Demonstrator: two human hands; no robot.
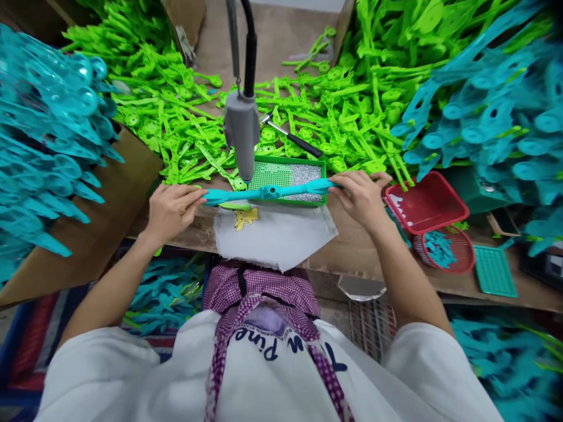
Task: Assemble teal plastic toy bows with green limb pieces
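Between my hands stretches a long teal plastic part (pixel 281 191), held nearly level above the table's front edge. My left hand (pixel 176 208) pinches its left end, and my right hand (pixel 358 196) grips the right end. Just above its middle hangs a grey electric screwdriver (pixel 241 132), tip down, apart from my hands. Behind the part lies a green tray (pixel 272 173) with many small silver screws (pixel 305 174). A lime green piece (pixel 235 206) shows partly under the teal part, by a white cloth (pixel 272 234) with a yellow cartoon figure.
Lime green parts (pixel 176 117) are heaped across the table's back. Teal parts are stacked at left (pixel 57 117) and right (pixel 488 111). A hammer (pixel 294 138) lies behind the tray. A red bin (pixel 431 202) and a red basket (pixel 467 249) of small teal pieces stand at right.
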